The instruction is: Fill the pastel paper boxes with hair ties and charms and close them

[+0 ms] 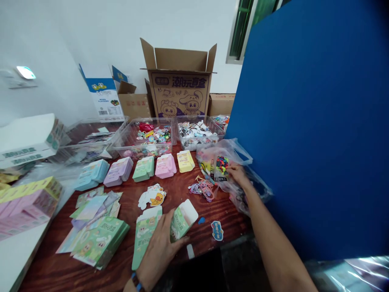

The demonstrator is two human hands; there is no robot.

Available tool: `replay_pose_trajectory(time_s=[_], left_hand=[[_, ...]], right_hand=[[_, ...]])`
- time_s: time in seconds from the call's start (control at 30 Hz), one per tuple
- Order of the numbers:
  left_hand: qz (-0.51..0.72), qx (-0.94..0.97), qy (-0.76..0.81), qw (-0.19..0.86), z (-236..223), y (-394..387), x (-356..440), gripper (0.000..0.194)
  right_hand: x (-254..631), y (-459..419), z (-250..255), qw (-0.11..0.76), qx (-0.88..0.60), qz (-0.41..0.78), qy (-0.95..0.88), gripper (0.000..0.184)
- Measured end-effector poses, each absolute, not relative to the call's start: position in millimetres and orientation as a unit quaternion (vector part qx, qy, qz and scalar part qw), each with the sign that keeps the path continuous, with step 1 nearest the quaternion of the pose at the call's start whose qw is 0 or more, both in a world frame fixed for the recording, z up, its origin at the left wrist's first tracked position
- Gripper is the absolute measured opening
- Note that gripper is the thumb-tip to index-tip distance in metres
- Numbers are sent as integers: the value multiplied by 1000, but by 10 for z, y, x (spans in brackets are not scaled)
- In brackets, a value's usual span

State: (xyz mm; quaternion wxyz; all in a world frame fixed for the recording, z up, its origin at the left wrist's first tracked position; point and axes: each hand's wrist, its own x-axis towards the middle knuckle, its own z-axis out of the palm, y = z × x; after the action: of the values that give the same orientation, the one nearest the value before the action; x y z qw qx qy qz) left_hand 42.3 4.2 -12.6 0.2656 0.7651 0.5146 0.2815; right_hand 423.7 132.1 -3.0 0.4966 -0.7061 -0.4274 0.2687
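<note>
My left hand [161,241] is closed round a small green printed carton [182,221], whose white end flap stands up. Under and beside that hand lies a flat green carton [146,233]. At the right, my right hand [239,175] reaches into a clear plastic bag [235,150], fingertips pinched together beside small bright multicoloured pieces [223,163]. Whatever those fingers grip is hidden. Coloured cords [205,188] lie in front of the bag. Close to the carton are a blue sticker-like tag [216,230], a small blue piece [201,220] and duck-shaped cutouts [157,199].
Stacks of folded cartons, such as the pink stack [165,166], line the table's middle. Behind stand clear bins [146,151] of small items and an open cardboard box [182,91]. Green card packs [103,241] lie left. A blue panel [306,134] bounds the right side.
</note>
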Motion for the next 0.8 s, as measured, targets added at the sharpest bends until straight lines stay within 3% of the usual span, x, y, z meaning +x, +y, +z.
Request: replay_pose_trajectory(time_s=[0.2,0.53,0.67,0.8], left_hand=[[264,768,522,260,-85,11,407,74],[308,775,505,221,-59,47,476,71],[313,769,514,217,89,21,537,72],[301,763,528,220,199,-48,517,73]], right_hand=[[4236,1269,6,518,-695,280,-413,24],[3739,821,435,559,-601,369,-437,37],[3193,527,601,531,-524,456,-485,27],[2701,339,650,495,-478,435,-581,16]])
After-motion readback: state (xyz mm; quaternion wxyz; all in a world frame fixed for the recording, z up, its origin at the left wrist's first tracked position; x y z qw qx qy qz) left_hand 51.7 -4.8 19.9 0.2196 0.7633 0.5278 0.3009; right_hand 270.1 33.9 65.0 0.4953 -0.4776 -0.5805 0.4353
